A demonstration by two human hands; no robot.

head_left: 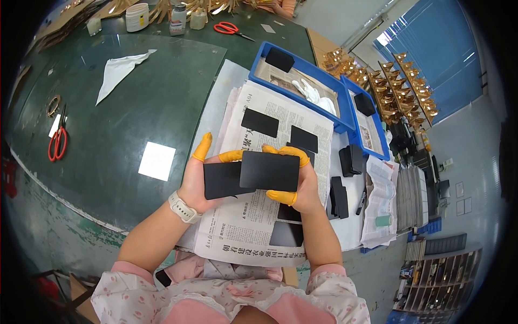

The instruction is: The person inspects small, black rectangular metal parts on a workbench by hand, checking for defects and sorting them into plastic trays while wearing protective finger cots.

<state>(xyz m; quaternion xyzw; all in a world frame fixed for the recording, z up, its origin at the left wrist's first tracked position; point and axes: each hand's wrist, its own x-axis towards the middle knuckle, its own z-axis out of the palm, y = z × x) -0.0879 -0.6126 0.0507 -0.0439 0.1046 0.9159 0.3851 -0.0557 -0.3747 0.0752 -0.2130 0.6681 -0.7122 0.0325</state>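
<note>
Black card (222,181) lies across left hand (195,182), thumb (203,146) outstretched.

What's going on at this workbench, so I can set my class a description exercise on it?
Someone wearing yellow finger cots is handling flat black cards over a spread newspaper. The left hand holds one black card, and the right hand holds a second black card, which overlaps the first in this view. More loose cards lie on the newspaper, and upright stacks stand to its right. Beyond, a blue tray holds another black stack and a white cloth item, possibly a glove.
</note>
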